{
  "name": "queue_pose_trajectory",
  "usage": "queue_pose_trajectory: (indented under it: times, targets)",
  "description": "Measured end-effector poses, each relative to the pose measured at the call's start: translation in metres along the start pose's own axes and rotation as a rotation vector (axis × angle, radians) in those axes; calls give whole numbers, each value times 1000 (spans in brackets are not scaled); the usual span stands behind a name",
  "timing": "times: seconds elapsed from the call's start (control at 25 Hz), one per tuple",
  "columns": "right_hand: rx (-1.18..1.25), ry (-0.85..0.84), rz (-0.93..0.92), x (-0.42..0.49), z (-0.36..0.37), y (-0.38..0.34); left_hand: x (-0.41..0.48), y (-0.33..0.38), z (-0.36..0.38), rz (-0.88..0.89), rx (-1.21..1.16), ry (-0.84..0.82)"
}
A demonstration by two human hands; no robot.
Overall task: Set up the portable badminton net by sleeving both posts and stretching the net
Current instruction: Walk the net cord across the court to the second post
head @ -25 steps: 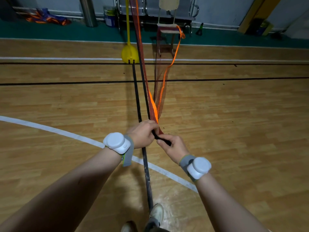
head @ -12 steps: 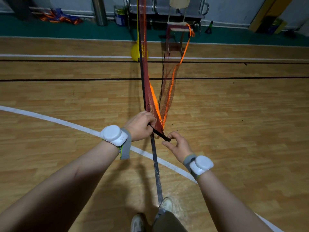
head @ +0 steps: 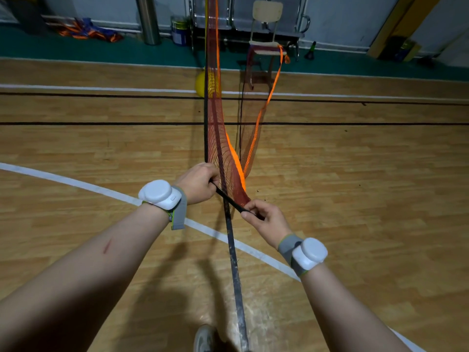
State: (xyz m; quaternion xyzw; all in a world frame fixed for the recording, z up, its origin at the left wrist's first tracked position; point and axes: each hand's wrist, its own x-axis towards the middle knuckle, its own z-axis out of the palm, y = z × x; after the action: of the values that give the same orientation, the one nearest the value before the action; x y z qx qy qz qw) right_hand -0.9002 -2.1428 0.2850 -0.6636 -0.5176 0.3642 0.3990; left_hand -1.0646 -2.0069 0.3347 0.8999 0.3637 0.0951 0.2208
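Note:
A dark red net (head: 223,153) with an orange edge band (head: 264,110) hangs bunched from the far side toward me. My left hand (head: 198,182) grips the net and a thin black post (head: 228,200) where they meet. My right hand (head: 264,218) pinches the near tip of that black post, just below the net's end. A long dark bar (head: 234,265) lies on the floor beneath my hands, running to a yellow base (head: 201,83) with an upright yellow pole (head: 206,26) at the far end.
A chair (head: 266,29) stands at the back with the net's orange band draped over it. A metal column (head: 148,20), a paint can (head: 177,30), folded cloth (head: 86,30) and a metal bench line the far wall. My shoe (head: 205,337) is by the bar's near end.
My right hand has closed again onto the post's tip after opening briefly. My view has shifted left, so the net and the yellow base now overlap.

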Motion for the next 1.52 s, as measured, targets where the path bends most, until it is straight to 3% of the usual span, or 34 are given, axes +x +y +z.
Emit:
queue_pose_trajectory:
  times: [0.44, 0.8, 1.24, 1.52]
  targets:
    - [56, 2, 24, -24, -20, 1, -17, 71, 37, 84, 38, -185]
    - [-241, 32, -25, -35, -41, 15, -24, 101, 20, 145, 49, -34]
    - [-66, 40, 22, -65, -67, 29, -28, 102, 29, -1, 78, -36]
    - [64, -4, 65, -102, -79, 22, -35, 136, 59, 49, 109, -91]
